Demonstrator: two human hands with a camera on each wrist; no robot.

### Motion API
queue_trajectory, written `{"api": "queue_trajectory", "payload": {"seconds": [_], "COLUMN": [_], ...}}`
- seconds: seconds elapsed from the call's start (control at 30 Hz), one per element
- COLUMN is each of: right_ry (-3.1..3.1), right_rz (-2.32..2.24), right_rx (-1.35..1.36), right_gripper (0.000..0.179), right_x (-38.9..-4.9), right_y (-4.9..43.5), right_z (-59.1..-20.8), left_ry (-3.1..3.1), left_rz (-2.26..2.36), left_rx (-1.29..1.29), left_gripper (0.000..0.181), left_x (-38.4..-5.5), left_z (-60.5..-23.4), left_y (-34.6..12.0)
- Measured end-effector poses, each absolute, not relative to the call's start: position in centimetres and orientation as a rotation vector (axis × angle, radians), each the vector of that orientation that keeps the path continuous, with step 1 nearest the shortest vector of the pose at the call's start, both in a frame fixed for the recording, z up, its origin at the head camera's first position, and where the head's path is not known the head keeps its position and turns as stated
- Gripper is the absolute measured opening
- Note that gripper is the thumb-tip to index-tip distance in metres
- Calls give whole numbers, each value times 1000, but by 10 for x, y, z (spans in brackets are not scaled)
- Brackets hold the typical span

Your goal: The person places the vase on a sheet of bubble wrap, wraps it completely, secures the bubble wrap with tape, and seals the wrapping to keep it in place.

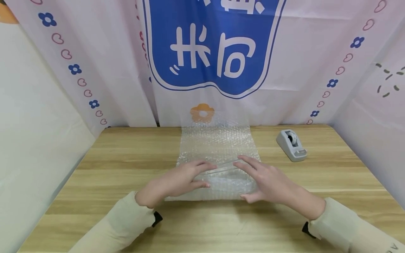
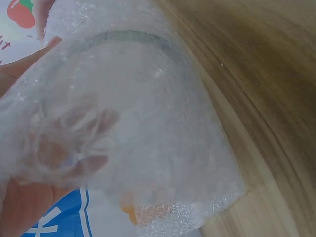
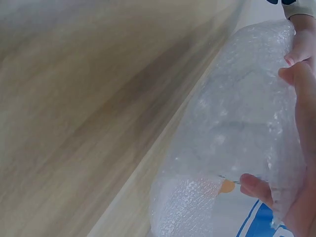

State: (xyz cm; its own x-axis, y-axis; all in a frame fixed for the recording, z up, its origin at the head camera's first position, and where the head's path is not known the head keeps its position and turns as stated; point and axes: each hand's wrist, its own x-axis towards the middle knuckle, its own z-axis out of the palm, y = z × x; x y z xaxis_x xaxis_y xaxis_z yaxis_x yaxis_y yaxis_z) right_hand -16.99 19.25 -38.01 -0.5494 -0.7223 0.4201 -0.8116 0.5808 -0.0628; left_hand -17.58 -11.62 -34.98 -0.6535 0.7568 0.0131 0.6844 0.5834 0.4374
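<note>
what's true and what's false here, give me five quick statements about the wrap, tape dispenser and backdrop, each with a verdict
1. Bubble wrap lies on the wood-grain table. True.
2. The tape dispenser stands left of the wrap. False: it stands to the right.
3. The right grip is on the dispenser. False: it is at the wrap.
4. The backdrop panel is blue with white characters. True.
5. The dispenser is red. False: it is grey.

Bubble wrap (image 1: 218,144) blurs the fingers (image 2: 95,164) behind it; I can't tell what, if anything, its folds hide. The banner's (image 1: 213,52) upper characters (image 1: 238,5) are cut off, like the right sleeve's (image 1: 345,225) lettering (image 1: 393,247).
</note>
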Motion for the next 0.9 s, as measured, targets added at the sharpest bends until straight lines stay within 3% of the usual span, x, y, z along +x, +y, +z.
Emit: {"api": "queue_trajectory", "payload": {"seconds": [0.9], "right_ry": [-2519], "right_rz": [505], "right_rx": [1336], "right_gripper": [87], "right_x": [-190], "right_y": [198], "right_z": [-382], "left_ry": [2488], "left_rz": [745], "left_rx": [1111], "left_gripper": [56], "left_x": [-195], "left_z": [-356], "left_y": [-124]}}
